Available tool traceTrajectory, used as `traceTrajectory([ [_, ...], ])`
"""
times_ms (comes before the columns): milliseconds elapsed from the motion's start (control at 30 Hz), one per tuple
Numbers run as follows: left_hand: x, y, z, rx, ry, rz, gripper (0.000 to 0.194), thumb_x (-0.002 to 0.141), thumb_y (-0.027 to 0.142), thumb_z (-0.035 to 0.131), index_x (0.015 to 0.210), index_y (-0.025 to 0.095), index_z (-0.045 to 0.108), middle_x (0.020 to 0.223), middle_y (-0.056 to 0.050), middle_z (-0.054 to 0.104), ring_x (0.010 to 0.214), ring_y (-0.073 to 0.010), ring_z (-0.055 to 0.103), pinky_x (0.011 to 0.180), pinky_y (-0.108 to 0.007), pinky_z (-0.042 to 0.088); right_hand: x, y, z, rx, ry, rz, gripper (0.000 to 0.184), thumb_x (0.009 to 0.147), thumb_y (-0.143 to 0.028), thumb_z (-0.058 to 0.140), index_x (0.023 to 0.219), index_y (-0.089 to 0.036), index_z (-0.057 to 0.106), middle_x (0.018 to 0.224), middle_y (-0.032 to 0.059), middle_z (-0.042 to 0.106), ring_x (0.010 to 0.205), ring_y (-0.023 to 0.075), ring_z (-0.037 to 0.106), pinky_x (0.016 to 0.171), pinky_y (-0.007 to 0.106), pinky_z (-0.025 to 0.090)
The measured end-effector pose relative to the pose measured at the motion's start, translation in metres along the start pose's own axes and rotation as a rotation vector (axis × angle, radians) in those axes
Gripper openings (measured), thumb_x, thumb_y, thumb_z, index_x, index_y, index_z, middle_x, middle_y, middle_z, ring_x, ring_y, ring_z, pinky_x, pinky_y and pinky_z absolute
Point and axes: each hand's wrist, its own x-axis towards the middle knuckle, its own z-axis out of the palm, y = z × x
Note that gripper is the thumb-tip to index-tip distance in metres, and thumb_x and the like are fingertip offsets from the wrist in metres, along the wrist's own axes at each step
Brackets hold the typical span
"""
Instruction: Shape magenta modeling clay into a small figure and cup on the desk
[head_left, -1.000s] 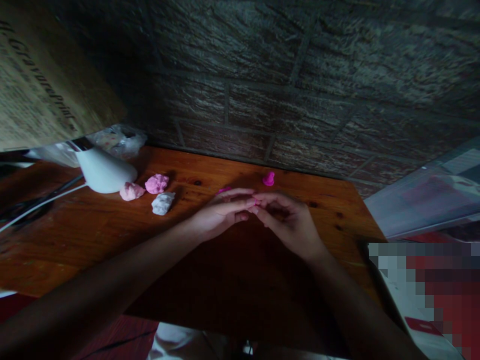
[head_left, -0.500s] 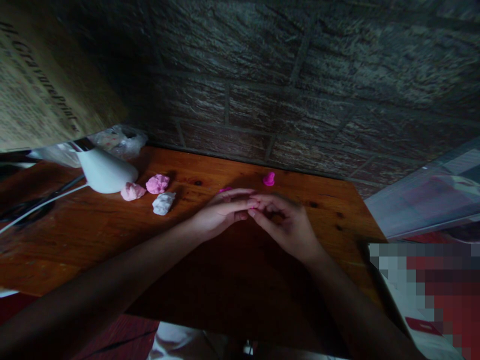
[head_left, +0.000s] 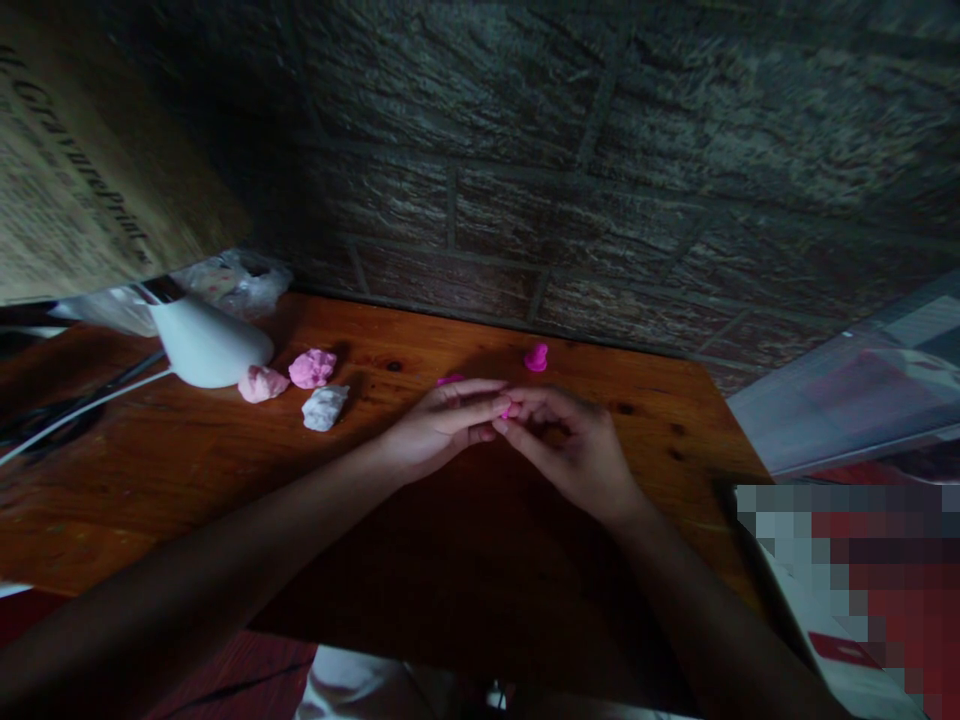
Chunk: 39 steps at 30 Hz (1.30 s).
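Right hand (head_left: pixel 581 450) has edged slightly toward the left hand (head_left: pixel 439 430) over the past second, and more of a pink bit (head_left: pixel 508 411) now shows at the fingertips where the two meet. One such bit is visible there, sitting at the tips of the right thumb and forefinger and just beside the left hand's fingertips.

Right thumb and fingers are bent and pinched together on the bit. Left fingers reach out almost straight, loosely parted, their tips up against the right hand's; whether they grip the bit too cannot be told.

Two magenta pieces lie beyond the hands: one blob (head_left: pixel 535 357) past the right fingertips and apart from them, and one scrap (head_left: pixel 450 380) behind the left hand, partly hidden by it. Three lumps sit to the left of the left hand, well apart from it: a white lump (head_left: pixel 325 408) nearest, a rose lump (head_left: pixel 313 368) just beyond that, and a pale pink lump (head_left: pixel 262 384) farthest out.

One lamp (head_left: pixel 210 345) stands past the lumps, right beside the pale pink one, its printed shade (head_left: pixel 97 170) high to the left of both hands. Behind it, a clear bag (head_left: pixel 240 280); under everything, a wooden table (head_left: pixel 660 440); beyond both hands, a brick-patterned wall (head_left: pixel 525 200).
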Motion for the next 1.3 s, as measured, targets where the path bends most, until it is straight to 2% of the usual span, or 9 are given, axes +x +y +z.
traceTrajectory([
  [333,0.0004,0.0014,-0.0006,-0.019,-0.051,-0.008,0.026,0.075,0.027,0.088,0.098,0.017,0.080,0.099,-0.007,0.076,0.089,-0.0145,0.067,0.074,-0.023,0.049,0.0009,-0.0038,-0.0006,-0.063,0.039,-0.029,0.016,0.091,-0.026,0.071,0.106,-0.022,0.072,0.084,0.0013,0.074,0.070,0.0132,0.067,0.065,0.026,0.053],
  [533,0.0000,0.0013,0.0007,-0.019,-0.016,0.003,0.026,0.070,0.026,0.091,0.092,0.016,0.080,0.089,-0.005,0.077,0.081,-0.0125,0.067,0.075,-0.023,0.049,0.0005,-0.0041,0.0002,-0.084,0.038,-0.055,0.016,0.092,-0.025,0.070,0.107,-0.022,0.072,0.080,0.0001,0.071,0.068,0.0126,0.065,0.065,0.025,0.053],
  [833,-0.0002,0.0038,-0.0001,0.147,-0.021,0.126,0.028,0.076,0.023,0.086,0.103,0.017,0.080,0.097,-0.007,0.080,0.085,-0.0152,0.070,0.074,-0.025,0.050,0.0011,-0.0053,-0.0023,-0.206,0.057,-0.097,0.017,0.090,-0.022,0.070,0.107,-0.023,0.073,0.084,0.0015,0.075,0.070,0.0139,0.068,0.068,0.025,0.056],
  [1133,0.0013,0.0024,-0.0006,0.132,-0.054,0.137,0.031,0.074,0.021,0.087,0.104,0.018,0.080,0.099,-0.007,0.080,0.089,-0.0152,0.071,0.079,-0.025,0.051,0.0019,-0.0050,-0.0017,-0.200,0.051,-0.100,0.017,0.089,-0.019,0.069,0.106,-0.023,0.073,0.081,0.0007,0.073,0.069,0.0137,0.067,0.066,0.025,0.055],
  [1300,0.0006,0.0014,-0.0022,0.121,-0.030,0.130,0.033,0.078,0.022,0.085,0.110,0.018,0.078,0.103,-0.008,0.079,0.092,-0.0166,0.072,0.081,-0.027,0.053,0.0014,-0.0041,-0.0016,-0.187,0.061,-0.072,0.015,0.090,-0.023,0.070,0.105,-0.023,0.073,0.084,0.0017,0.075,0.070,0.0140,0.068,0.067,0.026,0.055],
])
